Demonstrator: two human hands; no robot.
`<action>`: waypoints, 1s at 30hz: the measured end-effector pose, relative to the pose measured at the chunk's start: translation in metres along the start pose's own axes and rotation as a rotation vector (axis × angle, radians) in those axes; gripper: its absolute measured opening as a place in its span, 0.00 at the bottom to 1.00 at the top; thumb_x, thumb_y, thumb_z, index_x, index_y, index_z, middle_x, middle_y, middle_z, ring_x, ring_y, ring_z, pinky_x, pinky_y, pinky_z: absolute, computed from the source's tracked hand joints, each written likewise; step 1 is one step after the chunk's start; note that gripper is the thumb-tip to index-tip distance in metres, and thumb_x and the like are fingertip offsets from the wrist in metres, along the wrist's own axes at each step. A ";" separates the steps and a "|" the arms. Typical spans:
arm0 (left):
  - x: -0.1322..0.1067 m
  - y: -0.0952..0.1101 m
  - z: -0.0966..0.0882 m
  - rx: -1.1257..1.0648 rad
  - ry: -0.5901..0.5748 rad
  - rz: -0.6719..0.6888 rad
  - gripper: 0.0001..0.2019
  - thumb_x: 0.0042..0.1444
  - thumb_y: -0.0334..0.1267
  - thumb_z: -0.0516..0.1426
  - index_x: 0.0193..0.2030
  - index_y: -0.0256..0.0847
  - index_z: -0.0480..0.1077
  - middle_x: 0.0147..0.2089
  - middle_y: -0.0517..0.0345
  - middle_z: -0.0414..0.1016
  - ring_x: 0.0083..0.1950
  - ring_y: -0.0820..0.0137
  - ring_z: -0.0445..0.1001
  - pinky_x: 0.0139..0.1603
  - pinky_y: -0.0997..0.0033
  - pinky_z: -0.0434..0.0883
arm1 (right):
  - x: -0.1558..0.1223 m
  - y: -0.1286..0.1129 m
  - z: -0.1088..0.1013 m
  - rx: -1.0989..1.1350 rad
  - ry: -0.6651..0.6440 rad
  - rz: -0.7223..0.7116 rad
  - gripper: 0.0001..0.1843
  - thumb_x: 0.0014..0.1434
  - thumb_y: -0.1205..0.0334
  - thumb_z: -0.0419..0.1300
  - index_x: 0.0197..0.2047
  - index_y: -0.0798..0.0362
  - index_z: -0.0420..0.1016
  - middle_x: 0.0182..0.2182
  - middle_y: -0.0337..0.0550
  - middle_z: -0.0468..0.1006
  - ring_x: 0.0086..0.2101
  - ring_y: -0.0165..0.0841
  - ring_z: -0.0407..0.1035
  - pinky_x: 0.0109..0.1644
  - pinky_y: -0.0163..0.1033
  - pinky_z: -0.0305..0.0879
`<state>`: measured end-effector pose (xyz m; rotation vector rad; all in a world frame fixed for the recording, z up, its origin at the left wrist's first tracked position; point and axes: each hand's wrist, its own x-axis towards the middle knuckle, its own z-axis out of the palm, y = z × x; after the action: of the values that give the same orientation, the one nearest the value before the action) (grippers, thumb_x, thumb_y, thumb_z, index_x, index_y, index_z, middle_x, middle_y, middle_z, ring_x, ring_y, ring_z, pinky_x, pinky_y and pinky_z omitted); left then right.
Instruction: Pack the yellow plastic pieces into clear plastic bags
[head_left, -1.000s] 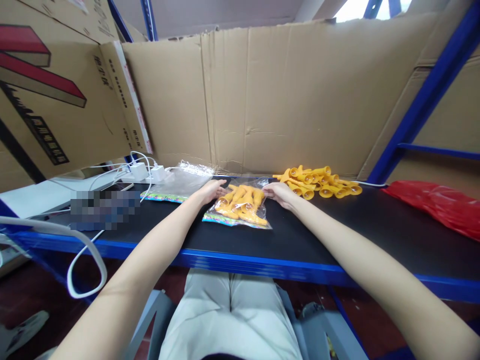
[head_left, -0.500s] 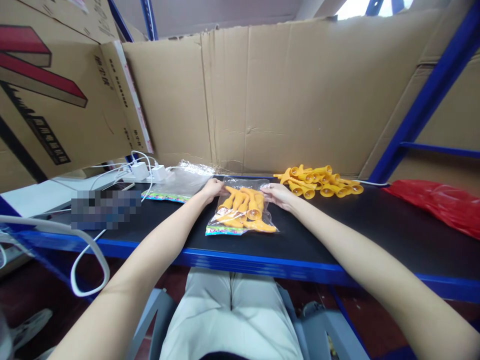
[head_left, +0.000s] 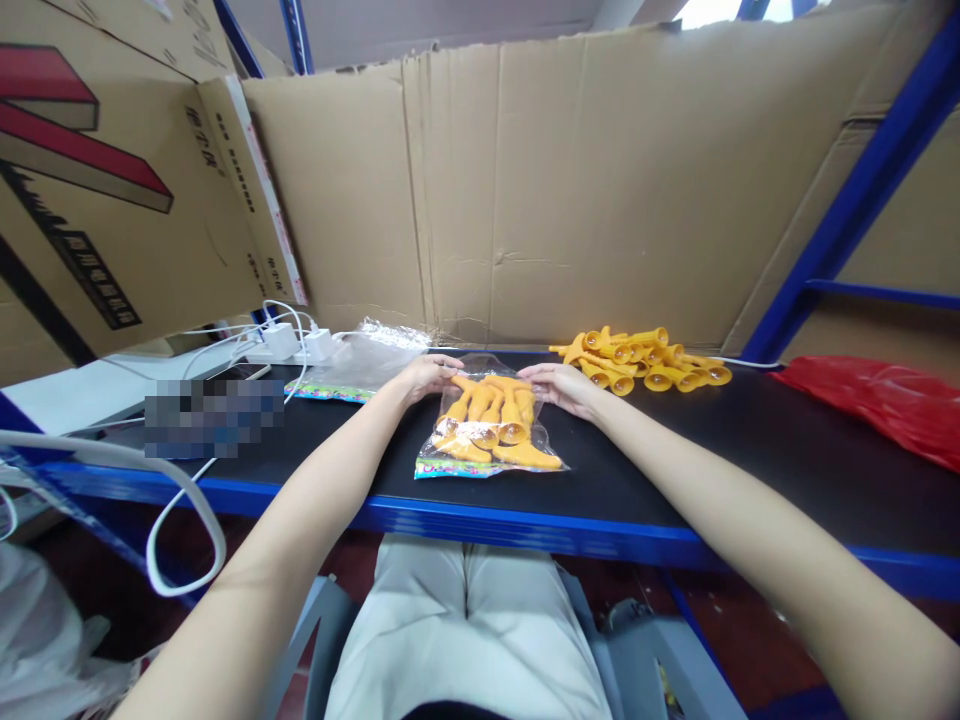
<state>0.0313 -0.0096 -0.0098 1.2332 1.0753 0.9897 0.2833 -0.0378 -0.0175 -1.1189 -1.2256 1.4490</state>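
Observation:
A clear plastic bag (head_left: 491,467) with a colourful printed strip lies on the black tabletop in front of me. Several yellow horn-shaped plastic pieces (head_left: 484,405) fill it, flared ends mostly toward me. My left hand (head_left: 429,376) pinches the bag's far left corner. At the far right corner, the fingers of my right hand (head_left: 564,388) are closed on the plastic; the palm rests low by the table. Beyond my right hand is a loose pile of the same yellow pieces (head_left: 637,358).
Flat clear bags (head_left: 375,362) lie left of my left hand. White chargers (head_left: 279,342) and cables stand farther left, beside a blurred-out object (head_left: 214,418). A red plastic bag (head_left: 870,395) is at the right. Cardboard (head_left: 570,200) walls the back; a blue rail (head_left: 525,525) edges the front.
The bag's pieces have settled into a neater row, and the bag's near edge has shifted slightly right and toward me. Both hands keep to its far corners. White fabric shows more at lower left.

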 end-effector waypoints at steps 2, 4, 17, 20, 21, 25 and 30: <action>0.000 0.001 -0.002 0.025 -0.033 0.026 0.07 0.48 0.20 0.55 0.31 0.33 0.70 0.28 0.53 0.76 0.29 0.71 0.77 0.37 0.68 0.75 | 0.001 0.001 -0.002 -0.017 -0.027 -0.021 0.11 0.53 0.78 0.52 0.28 0.58 0.73 0.26 0.43 0.76 0.26 0.25 0.70 0.34 0.31 0.69; 0.001 0.000 -0.004 0.059 -0.053 0.056 0.07 0.46 0.19 0.55 0.27 0.33 0.70 0.27 0.54 0.76 0.28 0.72 0.76 0.37 0.69 0.75 | 0.001 -0.001 -0.004 -0.053 -0.063 -0.040 0.11 0.51 0.78 0.53 0.25 0.57 0.72 0.23 0.41 0.75 0.25 0.24 0.69 0.33 0.31 0.68; 0.006 -0.007 -0.002 0.919 0.102 0.784 0.12 0.38 0.21 0.46 0.18 0.38 0.66 0.24 0.59 0.72 0.33 0.71 0.72 0.39 0.73 0.67 | 0.018 -0.057 0.015 -0.842 -0.189 0.036 0.21 0.51 0.52 0.62 0.15 0.57 0.68 0.13 0.41 0.68 0.17 0.25 0.61 0.26 0.32 0.62; 0.001 -0.004 -0.001 0.943 0.146 0.846 0.13 0.40 0.20 0.45 0.19 0.40 0.64 0.27 0.58 0.73 0.37 0.70 0.73 0.43 0.72 0.67 | 0.029 -0.061 0.026 -0.762 -0.230 0.054 0.16 0.40 0.55 0.70 0.23 0.56 0.70 0.15 0.37 0.69 0.18 0.24 0.62 0.26 0.31 0.62; 0.000 -0.003 -0.001 0.937 0.154 0.855 0.13 0.40 0.20 0.45 0.19 0.40 0.64 0.28 0.58 0.73 0.40 0.69 0.73 0.44 0.72 0.67 | 0.032 -0.062 0.030 -0.694 -0.284 0.096 0.16 0.39 0.56 0.71 0.26 0.56 0.72 0.16 0.37 0.70 0.19 0.25 0.63 0.27 0.31 0.63; -0.004 0.000 -0.001 0.879 0.168 0.880 0.14 0.44 0.19 0.44 0.20 0.41 0.62 0.35 0.56 0.75 0.51 0.69 0.71 0.50 0.69 0.67 | 0.037 -0.061 0.045 -0.457 -0.577 0.308 0.19 0.40 0.60 0.71 0.35 0.59 0.75 0.25 0.43 0.77 0.27 0.29 0.71 0.35 0.33 0.68; -0.012 0.006 0.003 0.799 0.186 0.984 0.13 0.51 0.21 0.45 0.26 0.40 0.66 0.55 0.52 0.68 0.58 0.67 0.65 0.57 0.64 0.63 | 0.035 -0.061 0.052 -0.365 -0.618 0.363 0.15 0.43 0.66 0.69 0.35 0.62 0.74 0.27 0.47 0.78 0.31 0.32 0.74 0.40 0.35 0.70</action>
<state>0.0317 -0.0212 -0.0032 2.4990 1.0290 1.4719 0.2308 -0.0061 0.0453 -1.2202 -1.8418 1.9934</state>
